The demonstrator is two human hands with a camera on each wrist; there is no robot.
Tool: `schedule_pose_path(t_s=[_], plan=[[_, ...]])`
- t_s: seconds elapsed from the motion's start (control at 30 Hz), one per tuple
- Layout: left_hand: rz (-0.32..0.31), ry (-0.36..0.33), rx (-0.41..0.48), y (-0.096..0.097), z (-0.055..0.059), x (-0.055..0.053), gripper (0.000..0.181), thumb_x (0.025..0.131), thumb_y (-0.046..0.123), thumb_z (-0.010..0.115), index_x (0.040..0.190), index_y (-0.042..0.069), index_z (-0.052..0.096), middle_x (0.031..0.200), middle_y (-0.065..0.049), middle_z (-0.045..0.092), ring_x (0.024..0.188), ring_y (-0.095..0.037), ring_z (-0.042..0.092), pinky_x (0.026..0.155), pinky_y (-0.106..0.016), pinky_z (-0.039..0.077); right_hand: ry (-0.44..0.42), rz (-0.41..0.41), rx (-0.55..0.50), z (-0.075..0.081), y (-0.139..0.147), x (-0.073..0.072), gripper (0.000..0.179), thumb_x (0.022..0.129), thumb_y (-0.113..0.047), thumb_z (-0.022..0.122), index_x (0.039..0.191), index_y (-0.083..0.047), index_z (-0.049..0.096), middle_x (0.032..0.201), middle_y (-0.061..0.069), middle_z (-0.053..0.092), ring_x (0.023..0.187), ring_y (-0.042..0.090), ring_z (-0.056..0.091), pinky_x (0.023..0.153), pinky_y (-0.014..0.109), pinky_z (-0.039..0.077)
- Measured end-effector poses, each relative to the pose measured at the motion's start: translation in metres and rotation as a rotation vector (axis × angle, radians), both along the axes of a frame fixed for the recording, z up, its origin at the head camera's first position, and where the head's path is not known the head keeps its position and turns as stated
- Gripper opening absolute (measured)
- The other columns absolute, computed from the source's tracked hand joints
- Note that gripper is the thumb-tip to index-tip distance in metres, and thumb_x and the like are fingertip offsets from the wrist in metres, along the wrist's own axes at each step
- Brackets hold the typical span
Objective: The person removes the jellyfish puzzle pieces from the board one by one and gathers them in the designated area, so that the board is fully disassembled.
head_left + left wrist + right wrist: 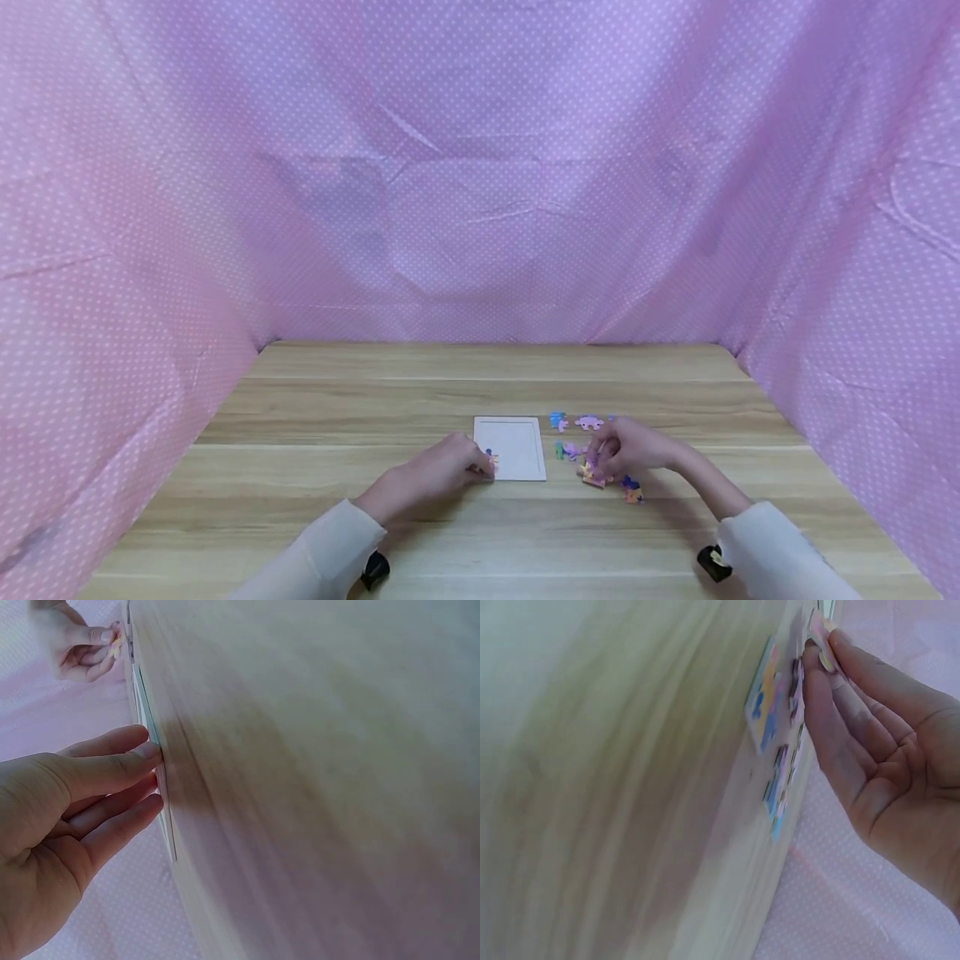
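A white puzzle tray [519,446] with a raised rim lies flat on the table. My left hand [450,458] grips its near left corner, thumb and fingertips at the edge. Partly covered by these fingers, a small colourful puzzle piece [491,457] sits inside that corner. Right of the tray, my right hand [633,444] pinches a yellow-and-pink puzzle piece [822,643] between thumb and fingertips. That piece looks tilted in the right wrist view. An orange-and-dark-blue puzzle piece [633,490] lies just below the right hand.
Several loose pieces lie right of the tray, among them a blue-and-pink one [558,421], a purple one [589,422] and a green-and-purple group [568,451]. Pink dotted cloth [480,208] hangs behind and beside the wooden table [337,400].
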State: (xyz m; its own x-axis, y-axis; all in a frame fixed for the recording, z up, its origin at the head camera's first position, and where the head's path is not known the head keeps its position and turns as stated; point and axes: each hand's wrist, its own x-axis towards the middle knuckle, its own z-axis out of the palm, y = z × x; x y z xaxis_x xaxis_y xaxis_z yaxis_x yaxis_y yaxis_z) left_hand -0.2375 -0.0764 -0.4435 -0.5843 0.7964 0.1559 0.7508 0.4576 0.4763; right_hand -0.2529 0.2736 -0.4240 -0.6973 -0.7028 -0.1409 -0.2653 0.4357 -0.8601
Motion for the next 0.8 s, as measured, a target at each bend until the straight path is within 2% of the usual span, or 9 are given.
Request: schedule_pose_path(t_s=[0.2,0.27,0.47,0.6,0.8], plan=[[0.016,-0.031,0.008,-0.001,0.002,0.001,0.012,0.092,0.003,0.071,0.093,0.009,0.081,0.093,0.006,0.074,0.083,0.001,0.059,0.076,-0.013,0.049,0.04,0.054,0.004,-0.001,0.004,0.002,0.011,0.081,0.01,0.074,0.092,0.008,0.07,0.079,0.015,0.071,0.07,0.021,0.069,0.062,0.033,0.059],[0.021,-0.029,0.003,-0.001,0.001,0.002,0.011,0.091,0.004,0.071,0.094,0.009,0.081,0.096,0.006,0.074,0.086,0.002,0.06,0.079,-0.013,0.049,0.074,0.04,0.021,-0.002,0.003,0.004,0.011,0.08,0.011,0.075,0.089,0.006,0.071,0.077,0.013,0.071,0.069,0.019,0.069,0.061,0.031,0.058],[-0.012,-0.02,0.0,0.0,0.0,0.003,0.011,0.091,0.002,0.071,0.088,0.009,0.08,0.085,0.007,0.071,0.076,0.002,0.054,0.073,-0.011,0.047,0.179,-0.041,0.108,-0.004,-0.003,0.008,0.011,0.076,0.009,0.08,0.08,0.0,0.074,0.074,0.003,0.071,0.066,0.011,0.066,0.059,0.024,0.055],[-0.024,-0.003,0.005,0.001,0.0,0.003,0.015,0.091,0.001,0.071,0.079,0.008,0.076,0.077,0.007,0.065,0.072,0.003,0.049,0.068,-0.01,0.044,0.265,-0.06,0.169,-0.005,-0.005,0.011,0.015,0.074,0.004,0.084,0.077,-0.005,0.072,0.072,-0.003,0.068,0.066,0.007,0.062,0.059,0.024,0.054],[-0.019,0.019,0.012,0.002,0.001,0.001,0.014,0.091,0.002,0.07,0.081,0.009,0.077,0.078,0.007,0.066,0.072,0.003,0.049,0.072,-0.011,0.046,0.262,-0.07,0.19,-0.002,-0.005,0.009,0.017,0.074,0.003,0.084,0.077,-0.005,0.07,0.072,-0.003,0.065,0.065,0.008,0.061,0.059,0.024,0.053]])
